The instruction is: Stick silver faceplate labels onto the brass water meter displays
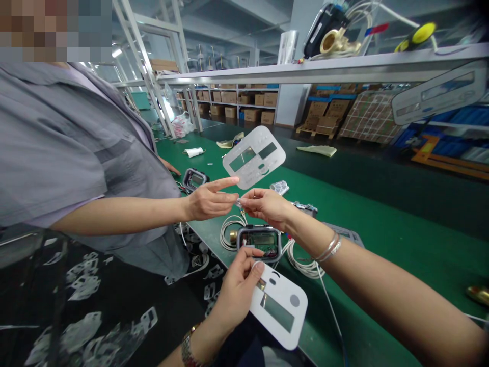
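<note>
My left hand (241, 285) grips a white faceplate (278, 311) with a clear window and a grey round spot, thumb on top near its upper corner. My right hand (267, 206) is closed in a pinch on a small clear piece (239, 203), which a co-worker's hand (212, 200) meets from the left. That hand's forefinger reaches the lower edge of a grey panel (254, 158) with cut-out windows; I cannot tell what supports it. Just below my right hand sits an open meter housing (260, 243) with a display and circuit board, its far side near coiled white cable (231, 230).
A co-worker in grey (126, 137) stands close on the left. On the green bench (367, 214) are another display housing (194, 178), a clear wrapped roll (279, 187) and cable coils. A shelf (328, 63) crosses above. Peeled clear films (86, 275) litter the dark area below left.
</note>
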Demonstrator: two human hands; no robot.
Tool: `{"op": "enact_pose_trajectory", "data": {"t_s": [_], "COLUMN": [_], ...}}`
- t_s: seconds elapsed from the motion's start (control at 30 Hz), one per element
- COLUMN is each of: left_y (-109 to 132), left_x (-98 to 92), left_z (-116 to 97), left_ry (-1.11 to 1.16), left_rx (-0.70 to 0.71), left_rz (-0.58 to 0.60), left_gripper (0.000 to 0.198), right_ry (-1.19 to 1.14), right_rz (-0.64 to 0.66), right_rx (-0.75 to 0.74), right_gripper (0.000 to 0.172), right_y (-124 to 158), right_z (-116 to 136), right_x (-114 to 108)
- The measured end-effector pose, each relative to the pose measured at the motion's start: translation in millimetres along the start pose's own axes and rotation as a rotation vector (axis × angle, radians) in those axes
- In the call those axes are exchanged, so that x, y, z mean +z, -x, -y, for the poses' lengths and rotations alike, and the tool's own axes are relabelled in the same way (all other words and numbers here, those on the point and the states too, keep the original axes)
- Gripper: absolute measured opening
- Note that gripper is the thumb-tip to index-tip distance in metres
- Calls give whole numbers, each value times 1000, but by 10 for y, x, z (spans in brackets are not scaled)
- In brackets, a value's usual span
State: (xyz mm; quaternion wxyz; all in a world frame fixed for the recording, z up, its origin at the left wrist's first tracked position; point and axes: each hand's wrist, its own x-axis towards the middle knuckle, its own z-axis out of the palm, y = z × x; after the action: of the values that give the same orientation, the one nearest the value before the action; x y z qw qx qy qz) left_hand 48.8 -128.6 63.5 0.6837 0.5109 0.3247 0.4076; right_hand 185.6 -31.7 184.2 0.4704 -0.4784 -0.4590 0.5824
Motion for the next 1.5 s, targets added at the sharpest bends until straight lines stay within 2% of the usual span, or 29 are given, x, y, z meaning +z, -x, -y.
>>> {"op": "enact_pose_trajectory", "data": {"t_s": [0.07, 0.2, 0.23, 0.3, 0.33, 0.4, 0.47, 0.53, 0.6, 0.7, 0.8, 0.93, 1.03, 1.13, 1.23, 1.3, 1.4, 1.47, 1.5], "left_y": [-11, -23, -18, 2, 17, 52, 88, 124, 158, 207, 243, 241, 196, 130, 76, 71, 131, 217, 271], "left_x": [4, -45, -70, -120, -140, -160, -148, -112, -66, -6, 25, 15, -14, -47, -84, -106, -151, -228, -293], "left_z": [11, -13, -34, -92, -124, -179, -203, -185, -131, -15, 103, 212, 225, 145, 20, -34, -53, -68, -88], "left_ry": [-7, -83, -127, -266, -356, -542, -696, -825, -926, -1047, -1152, -1192, -1190, -1124, -1076, -1130, -1211, -1200, -1180], "left_rx": [7, 54, 80, 152, 197, 318, 505, 723, 875, 980, 1075, 1109, 1135, 1073, 951, 979, 1129, 1126, 1072], "left_rz": [3, -33, -52, -97, -120, -155, -179, -216, -225, -178, -148, -60, -49, -59, 15, 40, 9, 18, 53], "left_gripper": [40, 36, 34, 30, 26, 18, 10, 10, 27, 44, 43, 43, 39, 29, 16, 13, 9, 6, 5], "right_ry": [25, 99, 172, 435, 603, 894, 988, 958, 884, 829, 703, 479, 422, 517, 642, 529, 160, 12, -17], "right_rz": [-8, -64, -50, 80, 167, 290, 261, 165, 56, -101, -213, -309, -346, -341, -271, -212, -155, -194, -265], "right_rx": [6, 3, -8, -38, -54, -86, -116, -147, -142, -124, -88, -58, -61, -132, -276, -198, 70, 129, 111], "right_gripper": [9, 35, 38, 42, 40, 25, 13, 20, 23, 26, 32, 34, 34, 29, 23, 25, 38, 41, 38], "right_y": [8, 113, 180, 376, 500, 781, 1070, 1330, 1539, 1737, 1810, 1803, 1797, 1817, 1819, 1774, 1629, 1518, 1473], "right_z": [25, 84, 89, 64, 30, -86, -256, -455, -658, -929, -1125, -1237, -1246, -1254, -1272, -1278, -1265, -1226, -1197], "right_x": [20, -45, -86, -179, -221, -279, -295, -284, -268, -254, -245, -224, -221, -235, -227, -201, -200, -287, -362]}}
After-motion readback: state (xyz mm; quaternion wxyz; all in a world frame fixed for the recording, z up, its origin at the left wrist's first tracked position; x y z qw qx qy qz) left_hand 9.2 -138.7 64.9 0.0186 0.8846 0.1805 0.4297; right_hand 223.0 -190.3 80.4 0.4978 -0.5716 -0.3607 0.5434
